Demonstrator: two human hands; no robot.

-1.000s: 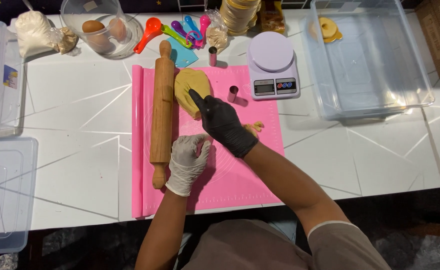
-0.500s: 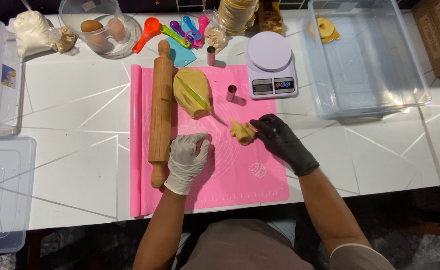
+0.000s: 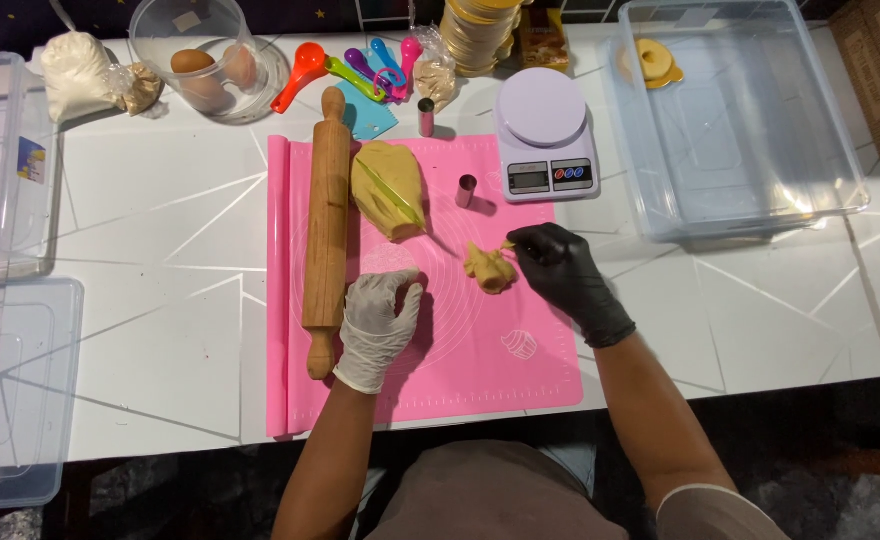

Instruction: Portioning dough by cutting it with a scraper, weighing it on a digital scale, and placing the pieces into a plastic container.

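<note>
A pink silicone mat [image 3: 480, 370] lies on the white table. On its far part sits a large yellow dough lump [image 3: 388, 188] with a thin green strip across it. A small torn dough piece [image 3: 487, 268] rests mid-mat. My right hand [image 3: 563, 277], in a black glove, pinches that small piece at its right edge. My left hand [image 3: 380, 325], in a white glove, rests palm down on the mat beside a wooden rolling pin [image 3: 326, 225], holding nothing. A small metal ring cutter [image 3: 466, 190] stands near the large lump.
A digital kitchen scale [image 3: 542, 145] sits at the mat's far right corner. A clear plastic bin [image 3: 760, 190] is on the right, with more clear bins [image 3: 10, 380] on the left. At the back are a glass bowl with eggs [image 3: 205, 60] and coloured measuring spoons [image 3: 360, 65].
My right hand moved from the large dough lump to the right and down, bringing a small dough piece to the middle of the mat. My left hand stayed put.
</note>
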